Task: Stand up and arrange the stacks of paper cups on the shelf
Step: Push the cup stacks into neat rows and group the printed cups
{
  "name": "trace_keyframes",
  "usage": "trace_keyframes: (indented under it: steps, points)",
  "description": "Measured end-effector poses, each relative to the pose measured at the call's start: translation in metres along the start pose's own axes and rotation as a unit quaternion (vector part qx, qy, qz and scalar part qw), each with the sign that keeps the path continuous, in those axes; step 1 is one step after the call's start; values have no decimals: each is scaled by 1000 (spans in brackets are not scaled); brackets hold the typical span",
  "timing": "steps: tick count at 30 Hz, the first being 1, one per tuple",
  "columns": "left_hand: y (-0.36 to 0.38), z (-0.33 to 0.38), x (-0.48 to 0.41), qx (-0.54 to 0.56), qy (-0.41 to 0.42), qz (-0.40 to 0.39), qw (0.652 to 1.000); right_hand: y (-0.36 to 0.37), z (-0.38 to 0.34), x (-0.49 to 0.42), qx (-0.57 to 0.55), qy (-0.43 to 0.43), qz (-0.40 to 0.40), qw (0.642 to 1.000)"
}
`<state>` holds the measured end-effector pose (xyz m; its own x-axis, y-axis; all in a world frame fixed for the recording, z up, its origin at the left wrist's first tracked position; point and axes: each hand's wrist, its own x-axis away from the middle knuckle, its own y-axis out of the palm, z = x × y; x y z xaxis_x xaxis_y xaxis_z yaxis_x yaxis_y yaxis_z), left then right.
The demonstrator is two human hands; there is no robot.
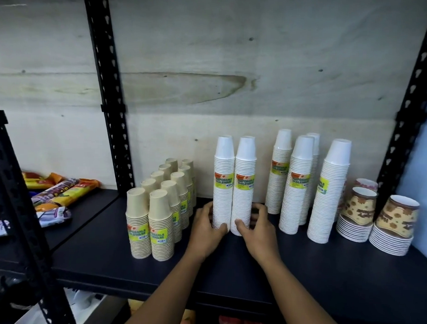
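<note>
Dark shelf [324, 274]; plywood back wall [235, 65].

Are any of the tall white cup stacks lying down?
No, all the white stacks stand upright on the shelf; the left hand and right hand each grip one near its base.

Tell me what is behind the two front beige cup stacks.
More beige stacks, in two rows reaching toward the wooden wall; their lower parts are covered.

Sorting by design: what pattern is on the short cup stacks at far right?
Short cup stacks: tan with brown floral motifs; head view.
</note>
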<state>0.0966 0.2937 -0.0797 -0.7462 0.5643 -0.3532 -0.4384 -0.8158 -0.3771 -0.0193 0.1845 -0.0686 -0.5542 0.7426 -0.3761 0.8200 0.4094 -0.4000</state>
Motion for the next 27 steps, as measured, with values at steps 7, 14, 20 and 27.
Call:
trace_keyframes:
  steps: [7, 14, 20, 27]
  points:
    - [-3, 0, 0, 37, -26, 26, 999, 9, -2, -3, 10, -20, 17, 1000]
    - [-4, -6, 1, 55, -50, 18, 997, 9, 9, -5, -16, 5, 6, 1000]
    - [-3, -13, -7, 72, -55, 13, 996, 12, 13, -7, -23, -8, 14, 1000]
    - [-1, -16, -9, 74, -51, 16, 996, 13, 15, -8, -31, -7, 4, 999]
